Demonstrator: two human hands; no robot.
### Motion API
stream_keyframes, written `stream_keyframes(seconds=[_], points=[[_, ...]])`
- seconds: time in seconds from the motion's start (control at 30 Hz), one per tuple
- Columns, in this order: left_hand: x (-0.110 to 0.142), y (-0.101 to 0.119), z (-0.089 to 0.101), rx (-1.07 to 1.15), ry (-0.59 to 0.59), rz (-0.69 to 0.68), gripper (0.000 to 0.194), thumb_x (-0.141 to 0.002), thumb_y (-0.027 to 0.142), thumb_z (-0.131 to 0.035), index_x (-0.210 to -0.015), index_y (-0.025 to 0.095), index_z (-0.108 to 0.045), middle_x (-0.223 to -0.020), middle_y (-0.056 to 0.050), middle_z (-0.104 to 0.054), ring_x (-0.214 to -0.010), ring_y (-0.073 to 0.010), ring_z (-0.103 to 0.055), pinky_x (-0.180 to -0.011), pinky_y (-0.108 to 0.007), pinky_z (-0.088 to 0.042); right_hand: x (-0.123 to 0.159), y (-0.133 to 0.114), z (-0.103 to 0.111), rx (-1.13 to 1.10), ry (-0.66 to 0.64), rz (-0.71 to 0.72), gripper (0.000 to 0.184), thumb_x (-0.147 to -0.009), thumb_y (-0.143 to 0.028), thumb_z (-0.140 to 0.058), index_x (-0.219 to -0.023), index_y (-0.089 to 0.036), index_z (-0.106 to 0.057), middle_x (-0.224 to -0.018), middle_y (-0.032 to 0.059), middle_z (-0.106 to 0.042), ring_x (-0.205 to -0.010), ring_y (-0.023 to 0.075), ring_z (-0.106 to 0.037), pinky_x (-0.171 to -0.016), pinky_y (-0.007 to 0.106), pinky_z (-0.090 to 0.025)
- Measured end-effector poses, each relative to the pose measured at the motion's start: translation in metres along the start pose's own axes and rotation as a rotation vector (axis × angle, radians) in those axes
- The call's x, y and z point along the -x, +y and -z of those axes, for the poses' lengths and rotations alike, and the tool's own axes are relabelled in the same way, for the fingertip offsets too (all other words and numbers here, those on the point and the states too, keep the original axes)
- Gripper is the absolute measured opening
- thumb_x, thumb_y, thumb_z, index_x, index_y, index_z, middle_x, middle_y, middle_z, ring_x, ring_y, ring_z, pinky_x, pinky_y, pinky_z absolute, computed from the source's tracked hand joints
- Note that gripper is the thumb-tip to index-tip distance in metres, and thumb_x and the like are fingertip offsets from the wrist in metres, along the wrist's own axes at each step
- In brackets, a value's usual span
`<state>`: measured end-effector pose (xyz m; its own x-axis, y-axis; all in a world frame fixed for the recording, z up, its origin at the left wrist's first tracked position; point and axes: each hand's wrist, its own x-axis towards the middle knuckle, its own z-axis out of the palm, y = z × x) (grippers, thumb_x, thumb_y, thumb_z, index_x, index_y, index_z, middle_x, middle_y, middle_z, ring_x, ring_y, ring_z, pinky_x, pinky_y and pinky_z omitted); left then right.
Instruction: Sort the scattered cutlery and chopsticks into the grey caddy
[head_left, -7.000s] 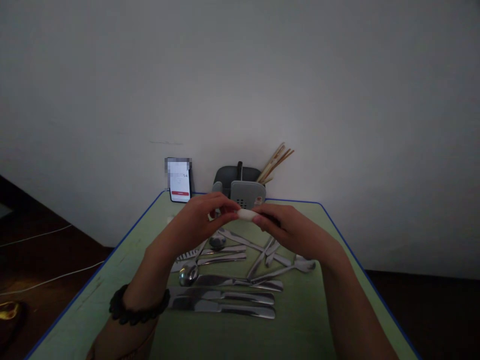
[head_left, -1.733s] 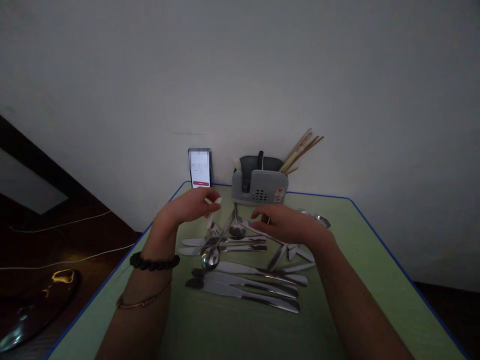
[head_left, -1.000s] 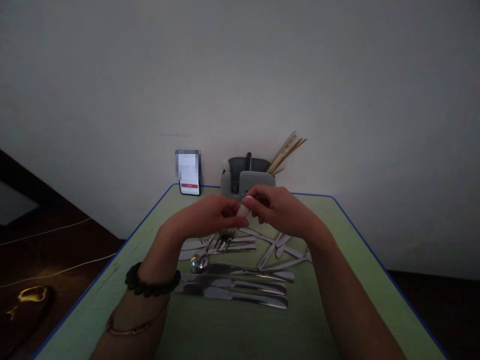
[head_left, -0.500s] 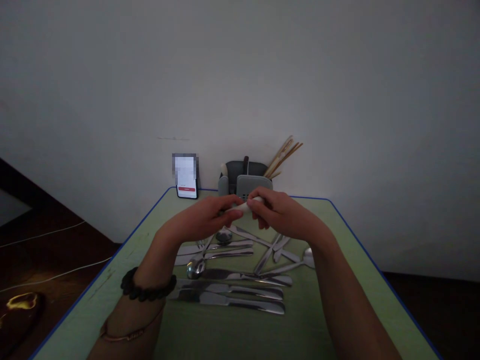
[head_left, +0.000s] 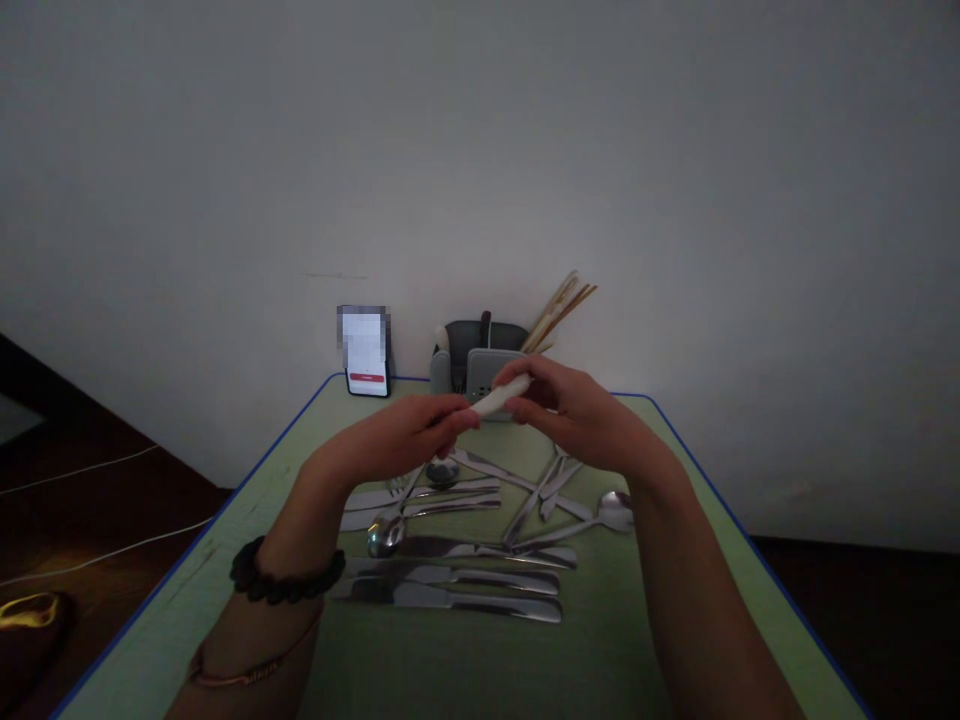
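Note:
Above the table, a slim white object [head_left: 498, 398], perhaps a spoon though I cannot make out its kind, lies between both hands. My left hand [head_left: 409, 430] is closed, pinching its narrow left end between thumb and fingers. Thumb and fingertips of my right hand [head_left: 566, 405] grip the wider, upper right end. Beneath my hands lie several steel table knives [head_left: 495, 604] with handles to the right. A spoon [head_left: 385, 535] crosses some cutlery on the left, another spoon bowl [head_left: 442, 470] sits by my left hand, and crossed cutlery [head_left: 531, 505] lies below my right hand.
A grey utensil holder [head_left: 440, 370] stands at the back against the wall, with wooden chopsticks [head_left: 559, 315] leaning out to the right. A lit phone [head_left: 366, 350] is propped left of it. The green tabletop [head_left: 480, 670] has a blue edge.
The white object is tilted more, its right end raised, and more of it shows. My hands have drawn slightly apart. The view has shifted a little, and the cutlery stays in place.

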<state>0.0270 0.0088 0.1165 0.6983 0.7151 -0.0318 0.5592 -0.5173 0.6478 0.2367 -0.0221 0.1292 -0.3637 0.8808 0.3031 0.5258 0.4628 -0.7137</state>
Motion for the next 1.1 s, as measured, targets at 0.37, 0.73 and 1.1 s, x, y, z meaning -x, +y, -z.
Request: stream_keyframes(seconds=[0.37,0.73,1.1], points=[[0.003,0.001,0.002,-0.025,0.024,-0.026,0.023,-0.087,0.040,-0.047,-0.091,0.019,-0.053,-0.066,0.004,-0.048,-0.058,-0.0107,-0.045,-0.053,-0.022,-0.035,-0.001,0.007,0.003,-0.191,0.109,0.057,0.024,-0.084,-0.022,-0.054,-0.108,-0.019,-0.052,-0.087,0.0026,-0.059,-0.073,0.0128,-0.056,-0.069,0.029,-0.047],[0.003,0.000,-0.001,0.064,0.021,-0.001,0.020,-0.091,0.033,-0.036,-0.085,0.018,-0.049,-0.064,0.004,-0.046,-0.055,-0.0099,-0.041,-0.049,-0.021,-0.033,-0.008,-0.004,-0.008,-0.177,0.297,0.043,0.027,-0.083,-0.044,-0.057,-0.091,-0.018,-0.054,-0.069,-0.0012,-0.055,-0.059,0.0096,-0.051,-0.054,0.023,-0.041],[0.000,0.007,-0.001,0.006,0.089,-0.035,0.025,-0.089,0.040,-0.043,-0.077,0.018,-0.047,-0.063,0.005,-0.047,-0.053,-0.0091,-0.042,-0.049,-0.022,-0.031,-0.008,-0.012,-0.007,-0.286,0.424,-0.034,0.030,-0.083,-0.048,-0.056,-0.084,-0.019,-0.052,-0.053,-0.0076,-0.044,-0.040,0.0056,-0.042,-0.038,0.019,-0.033]])
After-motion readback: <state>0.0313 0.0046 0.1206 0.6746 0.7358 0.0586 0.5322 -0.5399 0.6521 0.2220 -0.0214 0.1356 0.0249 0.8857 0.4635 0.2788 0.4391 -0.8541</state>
